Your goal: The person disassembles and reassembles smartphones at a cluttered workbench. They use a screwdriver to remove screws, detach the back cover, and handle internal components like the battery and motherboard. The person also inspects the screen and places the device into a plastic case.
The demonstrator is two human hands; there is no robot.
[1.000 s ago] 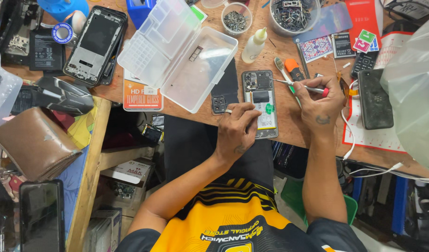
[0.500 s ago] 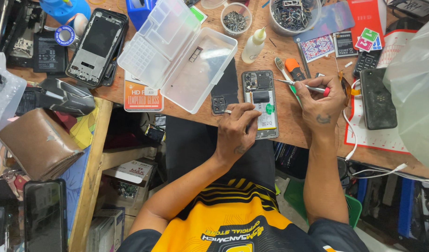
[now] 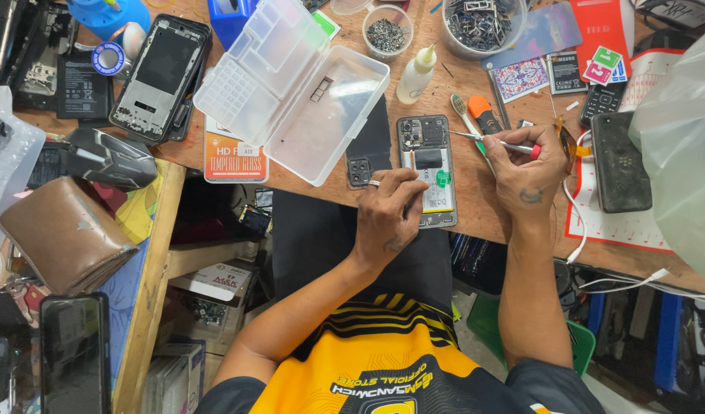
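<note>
An opened phone [image 3: 431, 165] with its back removed lies on the wooden bench, its battery and circuit board exposed. My left hand [image 3: 389, 216] rests on the phone's lower left part, fingers curled against it to hold it steady. My right hand [image 3: 525, 170] grips a thin screwdriver [image 3: 496, 142] with a red handle. Its metal tip points left and reaches the phone's upper right edge. A black back cover [image 3: 370, 146] lies just left of the phone.
An open clear plastic organiser box [image 3: 291, 84] sits left of the phone. Around it are a glue bottle [image 3: 416, 74], a toothbrush [image 3: 466, 119], bowls of small parts [image 3: 387, 31], another dismantled phone [image 3: 159, 73], a black phone [image 3: 620, 162] on a red-edged mat, and a brown wallet [image 3: 65, 234].
Both hands stay where they were on the phone and the screwdriver. Only the camera view shifts slightly.
</note>
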